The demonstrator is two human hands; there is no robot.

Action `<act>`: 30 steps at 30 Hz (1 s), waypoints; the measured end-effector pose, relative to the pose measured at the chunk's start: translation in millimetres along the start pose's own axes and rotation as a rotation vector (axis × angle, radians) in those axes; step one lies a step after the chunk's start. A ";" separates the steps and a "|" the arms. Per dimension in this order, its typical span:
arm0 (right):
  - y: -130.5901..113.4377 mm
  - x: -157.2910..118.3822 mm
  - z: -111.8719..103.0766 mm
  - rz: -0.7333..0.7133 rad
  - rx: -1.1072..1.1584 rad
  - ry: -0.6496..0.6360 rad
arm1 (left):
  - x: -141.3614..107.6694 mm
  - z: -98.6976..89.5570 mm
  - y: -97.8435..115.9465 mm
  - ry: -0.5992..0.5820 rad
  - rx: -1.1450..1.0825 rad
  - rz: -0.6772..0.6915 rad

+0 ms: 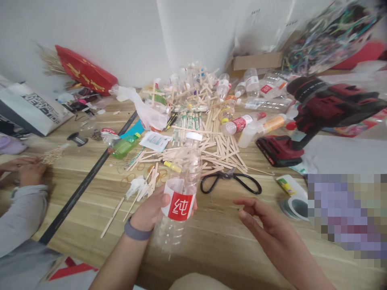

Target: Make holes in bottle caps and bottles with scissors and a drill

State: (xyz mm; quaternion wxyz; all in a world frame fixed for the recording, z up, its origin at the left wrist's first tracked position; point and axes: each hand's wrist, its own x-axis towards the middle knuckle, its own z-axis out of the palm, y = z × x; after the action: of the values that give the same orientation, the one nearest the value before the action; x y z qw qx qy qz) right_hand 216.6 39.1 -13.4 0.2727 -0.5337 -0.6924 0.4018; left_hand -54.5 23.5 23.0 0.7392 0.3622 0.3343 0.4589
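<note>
My left hand [154, 205] is wrapped round a clear plastic bottle [193, 165] with a white cap and a red and white label. The bottle is held tilted above the wooden table, cap pointing away from me. To its right, my right hand [260, 217] hovers over the table with thumb and fingers apart, apparently holding nothing. Black-handled scissors [231, 181] lie just beyond that hand. A small yellow item [172, 166] shows at the bottle's left side; I cannot tell whether it touches the bottle.
Flat wooden sticks [223, 153] lie scattered behind the bottle. A red cordless drill [302, 121] stands at right, near a roll of tape [294, 207]. More bottles [242, 123] and a green bottle [125, 146] lie farther back. Another person's hands [27, 171] work at left.
</note>
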 end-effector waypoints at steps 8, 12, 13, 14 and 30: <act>3.8 1.5 3.9 0.000 0.123 -0.033 | 2.7 -0.9 -3.4 0.009 0.025 0.016; 6.8 -1.2 6.1 0.049 0.163 0.043 | 10.7 -3.9 -8.1 -0.002 0.035 0.048; 6.9 -2.3 8.0 0.052 0.166 0.063 | 13.6 -4.3 -9.1 0.003 0.040 0.063; 6.9 -3.5 10.4 0.045 0.162 0.071 | 16.6 -4.3 -10.0 0.018 0.041 0.083; 7.6 -20.9 45.2 -0.132 -0.032 -0.154 | 33.6 29.4 -49.1 0.434 -0.168 0.314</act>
State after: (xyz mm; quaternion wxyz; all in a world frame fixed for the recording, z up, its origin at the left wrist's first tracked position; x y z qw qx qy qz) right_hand 190.0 7.9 -42.6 0.2360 -0.4586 -0.7512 0.4119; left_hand 3.1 32.2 -8.7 0.5976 0.2403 0.3855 0.6607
